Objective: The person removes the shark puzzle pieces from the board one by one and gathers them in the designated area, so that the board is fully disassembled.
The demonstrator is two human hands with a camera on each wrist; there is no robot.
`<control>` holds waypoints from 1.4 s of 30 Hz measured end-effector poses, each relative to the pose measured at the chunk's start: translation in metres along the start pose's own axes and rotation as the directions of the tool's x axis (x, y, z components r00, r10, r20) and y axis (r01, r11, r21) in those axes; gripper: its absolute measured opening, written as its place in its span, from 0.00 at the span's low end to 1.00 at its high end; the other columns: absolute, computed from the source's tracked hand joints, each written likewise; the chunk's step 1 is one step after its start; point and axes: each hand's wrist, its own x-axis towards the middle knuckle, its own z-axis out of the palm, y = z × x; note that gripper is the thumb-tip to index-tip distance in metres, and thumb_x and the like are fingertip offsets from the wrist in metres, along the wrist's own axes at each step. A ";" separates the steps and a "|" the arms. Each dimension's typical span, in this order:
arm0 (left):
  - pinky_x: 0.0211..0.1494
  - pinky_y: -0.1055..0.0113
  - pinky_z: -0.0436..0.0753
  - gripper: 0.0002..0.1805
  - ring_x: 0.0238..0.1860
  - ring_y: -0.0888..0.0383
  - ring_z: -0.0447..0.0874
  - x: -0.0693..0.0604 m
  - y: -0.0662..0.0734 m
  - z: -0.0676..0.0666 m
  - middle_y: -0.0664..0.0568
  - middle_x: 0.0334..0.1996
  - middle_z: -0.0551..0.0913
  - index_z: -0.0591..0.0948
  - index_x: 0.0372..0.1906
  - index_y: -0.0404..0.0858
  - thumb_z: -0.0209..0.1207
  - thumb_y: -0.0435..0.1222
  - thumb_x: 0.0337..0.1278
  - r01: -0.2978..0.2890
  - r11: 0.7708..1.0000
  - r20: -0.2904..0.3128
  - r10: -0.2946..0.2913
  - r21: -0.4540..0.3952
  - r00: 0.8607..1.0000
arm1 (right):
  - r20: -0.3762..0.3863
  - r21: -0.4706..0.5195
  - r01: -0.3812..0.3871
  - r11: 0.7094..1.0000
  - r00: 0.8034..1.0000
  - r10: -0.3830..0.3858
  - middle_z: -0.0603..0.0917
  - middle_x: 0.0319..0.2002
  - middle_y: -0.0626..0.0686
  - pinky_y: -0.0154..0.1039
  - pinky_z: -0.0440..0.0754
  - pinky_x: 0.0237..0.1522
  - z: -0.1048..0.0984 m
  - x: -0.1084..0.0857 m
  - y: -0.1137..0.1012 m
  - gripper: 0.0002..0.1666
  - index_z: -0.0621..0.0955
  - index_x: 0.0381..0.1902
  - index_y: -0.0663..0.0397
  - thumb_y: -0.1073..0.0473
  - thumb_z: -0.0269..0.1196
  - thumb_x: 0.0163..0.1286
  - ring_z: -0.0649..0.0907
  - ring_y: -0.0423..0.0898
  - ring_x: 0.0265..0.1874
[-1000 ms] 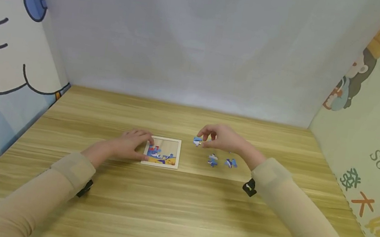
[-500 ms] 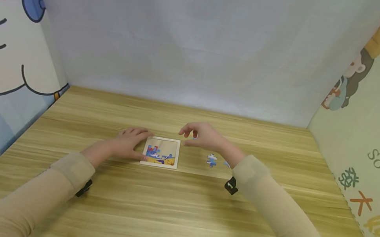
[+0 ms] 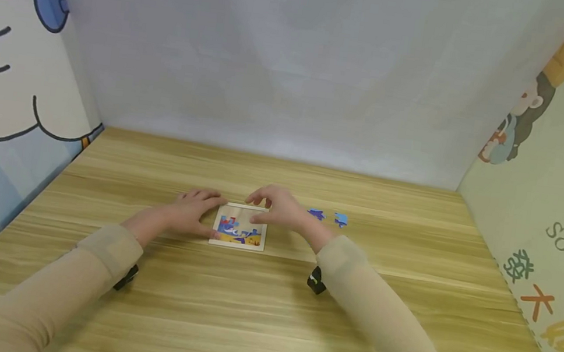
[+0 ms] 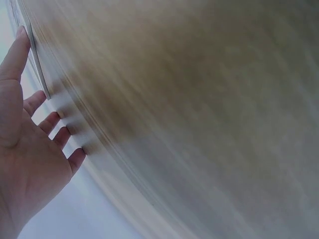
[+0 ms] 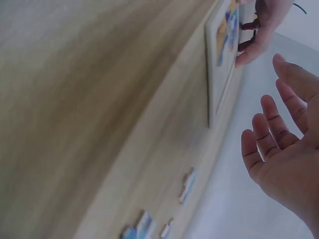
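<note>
In the head view, a small jigsaw tray with a pale rim lies on the table, its front part filled with coloured pieces and bare wood showing behind. My left hand rests at the tray's left side, thumb by the front corner and fingers by the back one. Over the tray's right edge hovers my right hand; the right wrist view shows its fingers loosely bent and holding nothing. Two loose jigsaw pieces, one purple-blue and one light blue, lie beyond the right wrist.
More loose pieces show on the wood in the right wrist view; the right arm hides some of the table in the head view. A pale cloth hangs behind the table, with printed panels on both sides.
My right hand has moved left from the loose pieces to above the tray, uncovering two pieces at the back and covering others with its arm. My left hand stays in place.
</note>
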 end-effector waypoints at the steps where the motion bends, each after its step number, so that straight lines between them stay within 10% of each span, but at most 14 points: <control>1: 0.65 0.31 0.49 0.49 0.70 0.35 0.47 0.000 0.000 0.000 0.39 0.72 0.54 0.59 0.72 0.43 0.62 0.61 0.49 0.000 1.000 0.001 0.000 0.000 1.000 | 0.007 0.003 -0.003 1.000 1.000 0.003 0.80 0.48 0.51 0.40 0.76 0.46 0.003 0.002 0.001 0.23 0.80 0.53 0.50 0.57 0.69 0.59 0.76 0.48 0.45; 27: 0.66 0.33 0.52 0.47 0.70 0.36 0.49 -0.002 0.004 -0.001 0.39 0.70 0.56 0.59 0.72 0.39 0.61 0.58 0.52 -0.030 1.000 -0.008 0.030 0.006 1.000 | 0.140 -0.126 0.003 0.992 0.990 0.015 0.78 0.50 0.48 0.39 0.73 0.53 0.030 0.025 0.001 0.17 0.83 0.49 0.45 0.55 0.67 0.62 0.74 0.43 0.49; 42: 0.68 0.36 0.50 0.47 0.70 0.37 0.49 0.000 0.002 -0.001 0.39 0.69 0.57 0.59 0.71 0.38 0.62 0.57 0.52 -0.038 0.999 0.004 0.038 -0.021 0.999 | 0.150 0.114 -0.091 0.989 0.986 0.073 0.82 0.42 0.46 0.34 0.78 0.46 0.030 0.023 0.001 0.14 0.81 0.47 0.48 0.59 0.65 0.63 0.80 0.41 0.42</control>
